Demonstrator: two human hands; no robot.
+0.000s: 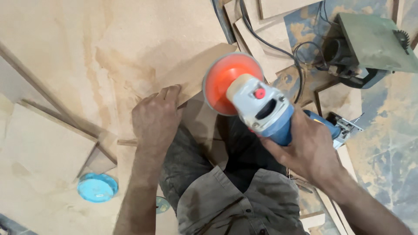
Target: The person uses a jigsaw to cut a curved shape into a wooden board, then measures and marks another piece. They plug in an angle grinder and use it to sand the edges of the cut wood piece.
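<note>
My right hand (pixel 311 150) grips the blue body of an angle grinder (pixel 261 111) with a grey head and a red button. Its round orange disc (pixel 228 82) is turned toward a tan fibreboard piece (pixel 191 72) that sticks up from the dusty floor. My left hand (pixel 154 117) rests flat against the lower edge of that board, fingers curled over it. The disc's rim sits right at the board's right edge; whether it touches I cannot tell. My grey trousers and shirt fill the lower middle.
Sawdust covers the floor. Flat boards (pixel 43 148) lie at left, with a blue round lid (pixel 96 188) below them. Black cables (pixel 278 48) run to a green table-saw machine (pixel 374 41) at top right. A jigsaw tool (pixel 344 126) lies beside my right hand.
</note>
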